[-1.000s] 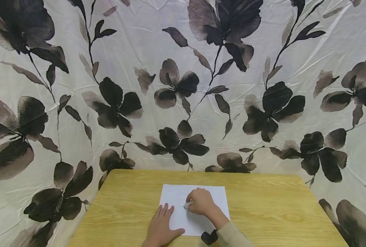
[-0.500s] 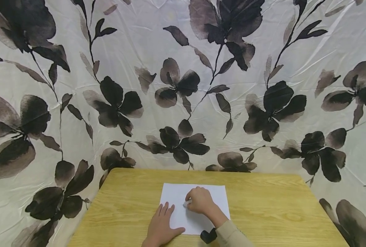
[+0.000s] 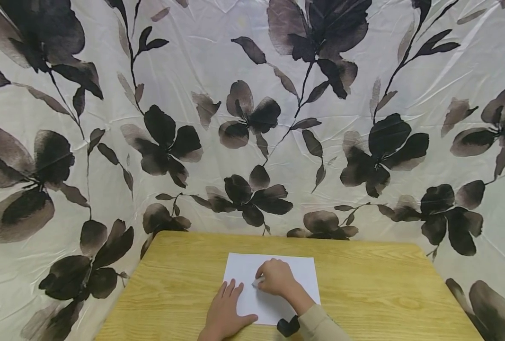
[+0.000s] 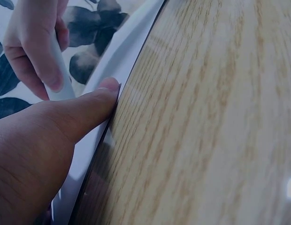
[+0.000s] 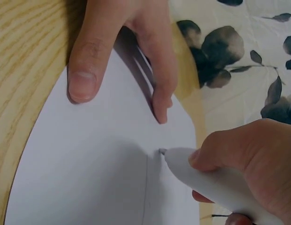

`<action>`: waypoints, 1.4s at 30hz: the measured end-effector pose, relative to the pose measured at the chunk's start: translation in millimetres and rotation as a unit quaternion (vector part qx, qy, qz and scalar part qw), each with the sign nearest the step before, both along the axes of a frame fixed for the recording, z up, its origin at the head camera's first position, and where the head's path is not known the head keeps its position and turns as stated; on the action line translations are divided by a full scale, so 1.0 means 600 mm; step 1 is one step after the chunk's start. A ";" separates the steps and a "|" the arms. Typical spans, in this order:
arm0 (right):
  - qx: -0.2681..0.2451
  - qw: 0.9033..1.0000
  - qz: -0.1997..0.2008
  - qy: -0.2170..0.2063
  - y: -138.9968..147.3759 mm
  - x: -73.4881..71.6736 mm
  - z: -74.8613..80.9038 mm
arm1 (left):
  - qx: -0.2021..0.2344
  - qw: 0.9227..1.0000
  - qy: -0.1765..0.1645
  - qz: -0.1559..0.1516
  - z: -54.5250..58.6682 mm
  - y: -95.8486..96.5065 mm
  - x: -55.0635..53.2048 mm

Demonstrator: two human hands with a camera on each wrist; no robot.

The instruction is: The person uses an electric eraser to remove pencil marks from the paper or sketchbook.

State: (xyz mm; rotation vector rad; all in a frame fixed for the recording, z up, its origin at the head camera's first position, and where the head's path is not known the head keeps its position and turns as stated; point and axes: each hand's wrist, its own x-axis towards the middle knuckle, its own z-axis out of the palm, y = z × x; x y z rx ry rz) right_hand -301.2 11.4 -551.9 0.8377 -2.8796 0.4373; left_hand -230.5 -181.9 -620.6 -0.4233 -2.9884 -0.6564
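A white sheet of paper (image 3: 273, 312) lies on the wooden table. My left hand (image 3: 228, 310) rests flat across its left side, fingers spread; the left wrist view has the thumb (image 4: 96, 103) pressing at the paper's near edge. My right hand (image 3: 278, 278) pinches a thick white pen-like tool (image 5: 206, 180) over the middle of the sheet. Its small grey tip (image 5: 162, 151) is right at the paper, close to a thin grey line (image 5: 146, 187). In the head view the fingers hide most of the tool.
The wooden table (image 3: 371, 284) extends to both sides of the paper. Behind it hangs a pale cloth (image 3: 218, 213) with dark flowers. A black device (image 3: 288, 326) sits at the right wrist, over the paper's near edge.
The right hand has shifted slightly left over the sheet, still gripping the white tool. The left hand stays in place on the paper. The head view has turned a little.
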 end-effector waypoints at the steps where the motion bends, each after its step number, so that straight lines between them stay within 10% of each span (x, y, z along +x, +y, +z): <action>1: -0.001 1.000 0.000 0.001 0.000 0.000 0.000 | 0.001 1.000 -0.002 0.001 0.001 0.001 0.000; 42: 0.013 1.000 -0.009 -0.006 0.005 -0.004 -0.004 | -0.002 1.000 -0.009 0.006 0.002 0.003 0.002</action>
